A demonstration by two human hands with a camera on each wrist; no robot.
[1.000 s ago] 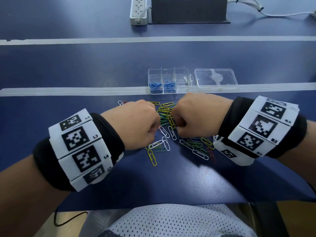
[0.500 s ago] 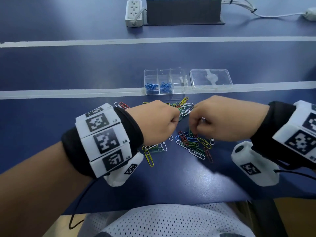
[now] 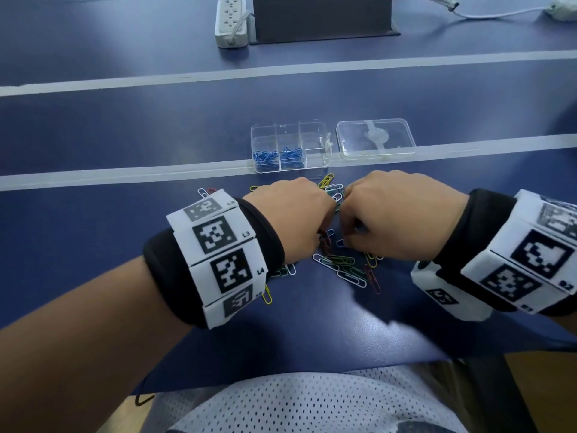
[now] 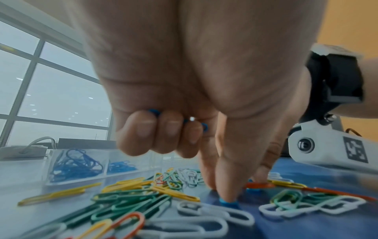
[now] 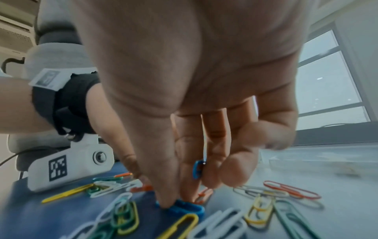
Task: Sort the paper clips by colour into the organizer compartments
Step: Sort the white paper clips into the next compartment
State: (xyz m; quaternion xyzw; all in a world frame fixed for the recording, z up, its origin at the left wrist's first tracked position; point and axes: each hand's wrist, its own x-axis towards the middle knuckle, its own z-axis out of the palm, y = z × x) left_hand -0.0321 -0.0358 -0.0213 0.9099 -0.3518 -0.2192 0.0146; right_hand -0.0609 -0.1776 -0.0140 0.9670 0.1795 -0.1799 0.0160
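Left hand (image 4: 184, 100): three fingers curled around blue clips (image 4: 155, 111), thumb down on another. Right hand (image 5: 194, 105) pinches a blue clip (image 5: 184, 207) mid-tabletop. I see both grips firm.

I see yellow, green, white, orange and blue paper clips (image 4: 131, 198) on my navy desk (image 3: 125, 245); wristbands (image 3: 218, 257) checkered black-white.

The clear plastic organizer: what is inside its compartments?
The clear plastic organizer holds blue paper clips in its left and middle compartments. The right one looks empty, though glare hides part of it.
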